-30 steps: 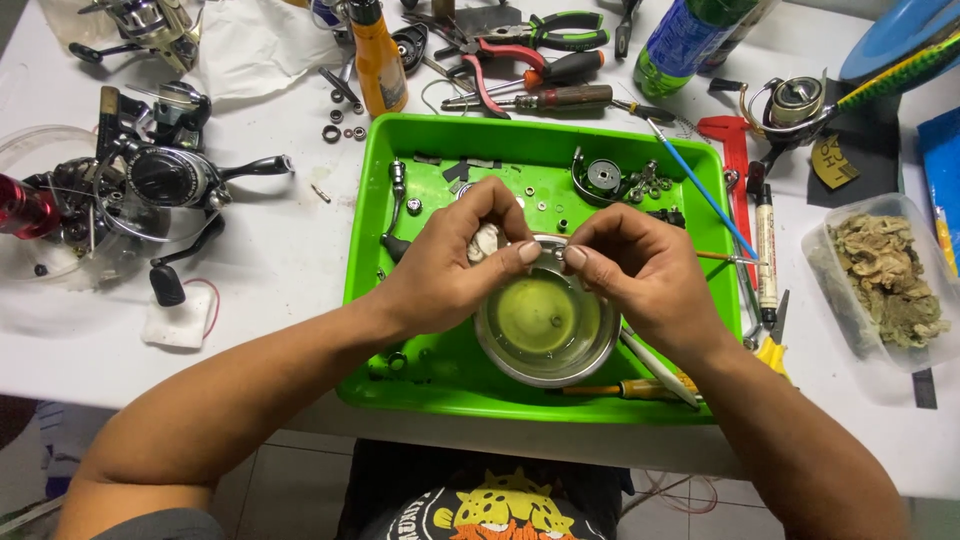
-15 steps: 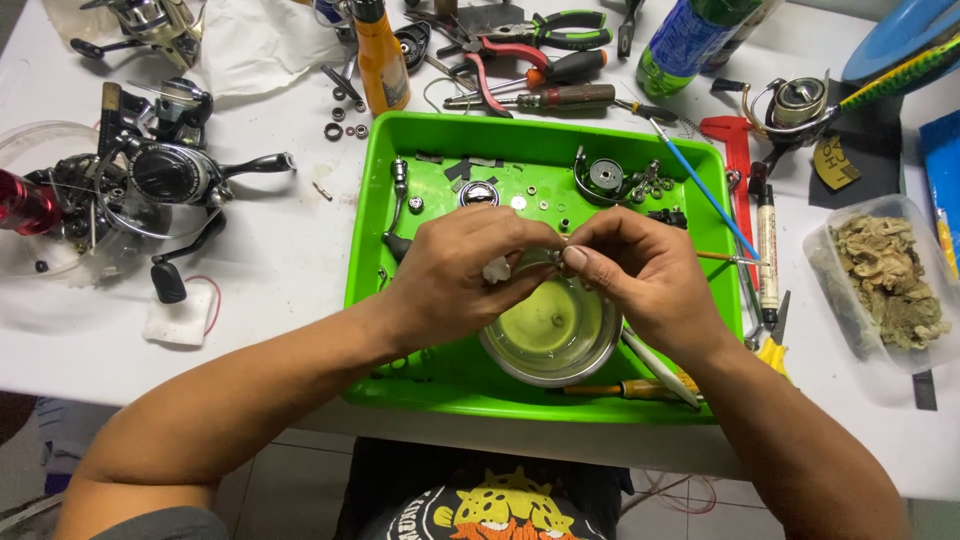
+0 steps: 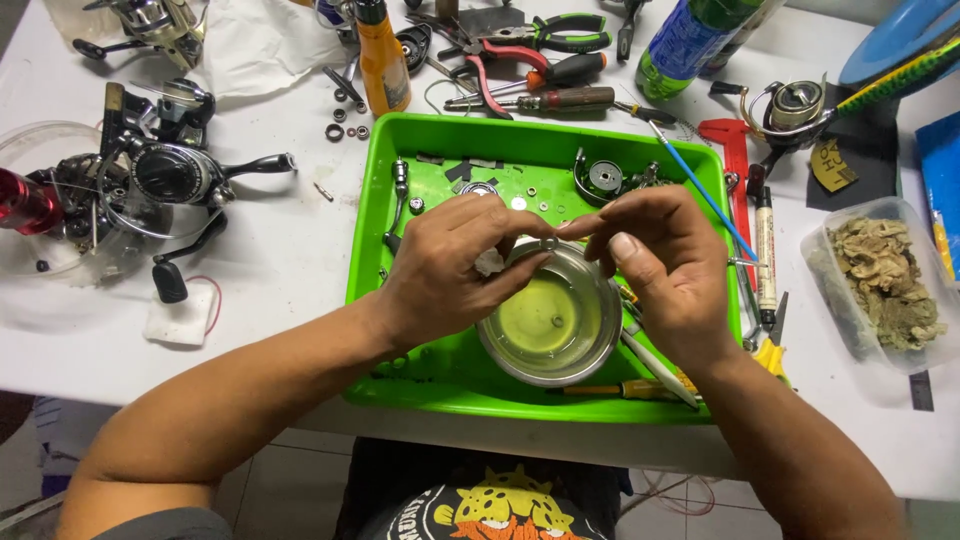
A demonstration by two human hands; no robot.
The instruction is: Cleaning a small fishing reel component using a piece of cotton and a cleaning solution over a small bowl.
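Observation:
Over a green tray [image 3: 380, 210] on a white table, both my hands meet above a small steel bowl [image 3: 552, 322] of yellowish liquid. My left hand [image 3: 455, 265] pinches a tiny metal ring [image 3: 549, 242] at its fingertips and has a bit of white tissue [image 3: 489, 262] tucked in its fingers. My right hand [image 3: 660, 265] touches the same ring from the other side with thumb and forefinger. A small part lies at the bottom of the bowl.
Loose reel parts and washers lie in the tray's far half, with a blue brush [image 3: 700, 190] across its right rim. Fishing reels [image 3: 170, 175] sit at left, pliers and screwdrivers [image 3: 530, 70] behind, a plastic tub [image 3: 885, 285] of rags at right.
My hands have lifted slightly off the bowl and drawn a little apart, and the small ring now shows between the fingertips. The bowl has stayed in place.

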